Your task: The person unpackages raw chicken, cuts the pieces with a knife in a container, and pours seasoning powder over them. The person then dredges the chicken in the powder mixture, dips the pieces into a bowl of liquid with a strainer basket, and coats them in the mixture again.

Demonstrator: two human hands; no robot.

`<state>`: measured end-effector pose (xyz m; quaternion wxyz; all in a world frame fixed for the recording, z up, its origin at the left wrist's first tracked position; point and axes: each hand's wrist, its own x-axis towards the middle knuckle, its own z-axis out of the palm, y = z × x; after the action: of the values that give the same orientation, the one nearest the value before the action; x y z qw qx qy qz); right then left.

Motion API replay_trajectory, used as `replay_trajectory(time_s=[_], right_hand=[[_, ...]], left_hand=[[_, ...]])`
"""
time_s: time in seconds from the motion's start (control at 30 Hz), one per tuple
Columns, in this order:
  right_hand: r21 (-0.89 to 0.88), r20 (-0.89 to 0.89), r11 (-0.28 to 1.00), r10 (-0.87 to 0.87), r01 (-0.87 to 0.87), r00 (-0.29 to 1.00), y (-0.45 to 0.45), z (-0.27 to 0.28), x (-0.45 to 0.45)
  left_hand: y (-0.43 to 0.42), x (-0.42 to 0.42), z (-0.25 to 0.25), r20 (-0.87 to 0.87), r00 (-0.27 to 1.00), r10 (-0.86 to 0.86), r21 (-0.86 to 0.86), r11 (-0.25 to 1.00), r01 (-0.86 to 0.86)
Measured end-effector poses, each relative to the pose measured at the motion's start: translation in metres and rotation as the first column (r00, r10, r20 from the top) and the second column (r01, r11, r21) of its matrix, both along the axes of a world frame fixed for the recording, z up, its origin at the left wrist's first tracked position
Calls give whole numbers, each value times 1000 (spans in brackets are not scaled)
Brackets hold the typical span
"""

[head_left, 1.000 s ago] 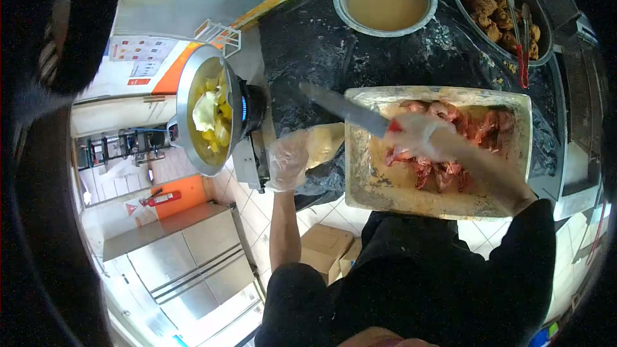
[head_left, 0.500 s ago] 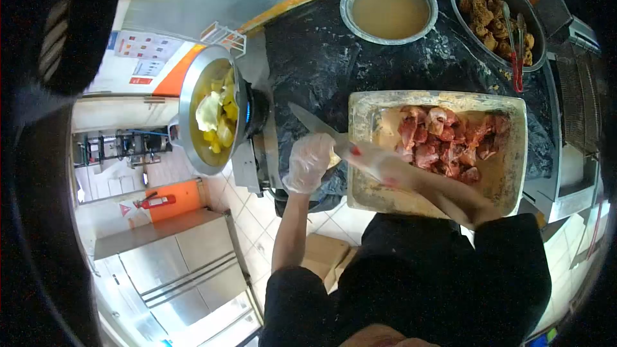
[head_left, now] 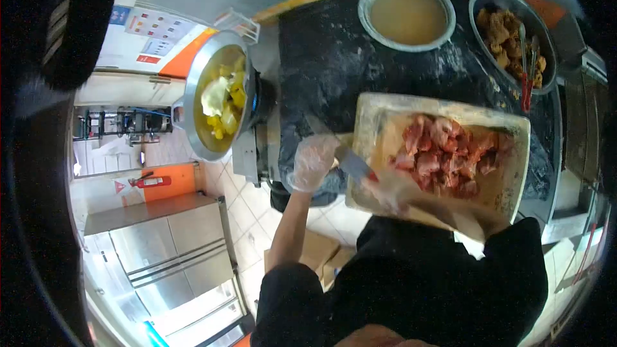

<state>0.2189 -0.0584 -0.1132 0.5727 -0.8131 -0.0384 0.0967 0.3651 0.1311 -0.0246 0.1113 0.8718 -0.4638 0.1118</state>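
My right hand (head_left: 393, 191), blurred by motion, grips a knife (head_left: 353, 165) with a red handle in front of the tray's near left corner. The wide blade points up and left, passing against my left hand (head_left: 315, 162), which wears a clear plastic glove. Its fingers are curled round something pale at the blade, mostly hidden, so I cannot make out what it is. Just to the right, a pale, stained rectangular tray (head_left: 367, 119) holds chunks of raw red meat (head_left: 443, 154).
A large metal pot (head_left: 194, 71) with yellow pieces and a white lump in liquid stands over a blue flame at left. At the back are a bowl of cloudy liquid (head_left: 408, 16) and a basin (head_left: 479, 3) of browned fried pieces with red-handled tongs (head_left: 527, 90). Black sheeting (head_left: 321, 58) covers the counter.
The view has shifted, so the counter things sit slightly right and lower. The knife has drawn back toward me, its blade now more across my left hand; my left hand keeps its curled hold.
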Motion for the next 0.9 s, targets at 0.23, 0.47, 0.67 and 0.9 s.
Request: replay_trajectory(time_s=[0.23, 0.47, 0.67, 0.9], right_hand=[[-156, -488, 884, 320, -441, 812, -41, 65, 17], [-459, -353, 856, 71, -239, 933, -160, 151, 81], [-636, -127, 762, 48, -118, 991, -242, 74, 198], [-715, 275, 675, 512, -183, 814, -130, 80, 212]], left_hand=[[5, -10, 2, -160, 977, 143, -123, 979, -163], [40, -37, -50, -475, 780, 407, -546, 559, -624], [9, -44, -47, -802, 390, 451, -447, -23, -894], [10, -30, -69, -886, 454, -95, -348, -510, -786]])
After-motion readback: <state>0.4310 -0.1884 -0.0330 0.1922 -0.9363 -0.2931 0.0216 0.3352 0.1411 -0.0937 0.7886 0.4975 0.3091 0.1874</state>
